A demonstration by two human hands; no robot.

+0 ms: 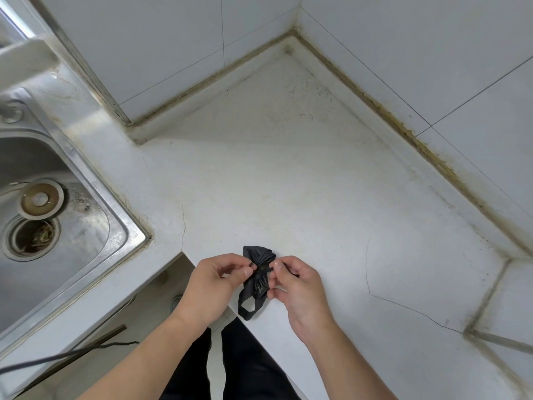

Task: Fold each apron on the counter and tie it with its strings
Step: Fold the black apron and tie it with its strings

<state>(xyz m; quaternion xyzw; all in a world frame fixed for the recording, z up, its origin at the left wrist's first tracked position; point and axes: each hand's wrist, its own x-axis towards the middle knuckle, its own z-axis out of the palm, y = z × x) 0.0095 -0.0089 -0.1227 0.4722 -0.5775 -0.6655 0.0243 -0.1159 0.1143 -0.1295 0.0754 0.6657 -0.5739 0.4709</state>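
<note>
A small black apron [258, 256], folded into a tight bundle, lies at the near edge of the white counter [288, 183]. A black string loop [247, 306] hangs from its lower end over the counter's edge. My left hand [215, 287] pinches a string at the bundle's left side between thumb and forefinger. My right hand [297, 287] pinches the string on the bundle's right side, fingers curled by the knot at its middle. The two hands hide the bundle's middle.
A steel sink [57, 226] with a drain and a loose plug sits at the left. White tiled walls meet in a corner behind the counter. A crack [403, 308] runs through the counter at the right. A dark cable [57, 356] crosses below the sink.
</note>
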